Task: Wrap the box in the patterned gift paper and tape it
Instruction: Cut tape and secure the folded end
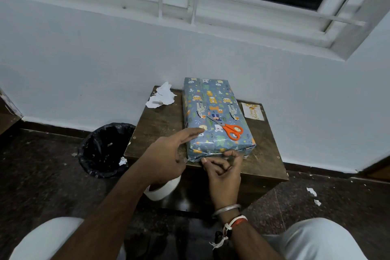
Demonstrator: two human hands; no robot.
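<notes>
The box (215, 112), covered in blue animal-print gift paper, lies lengthwise on a small wooden table (160, 124). Orange-handled scissors (231, 130) rest on top of it near the front. My left hand (168, 154) reaches in from the left, its straight fingers touching the box's near left top edge. A white tape roll (162, 190) shows beneath that wrist. My right hand (223, 173) is at the box's near end, fingers curled, thumb and forefinger pinching what looks like a thin clear tape strip (213, 155) along the lower edge.
Torn white paper scraps (161, 96) lie at the table's back left and a small greeting card (252, 111) at its back right. A bin lined with a black bag (104, 150) stands on the floor to the left. The wall is just behind the table.
</notes>
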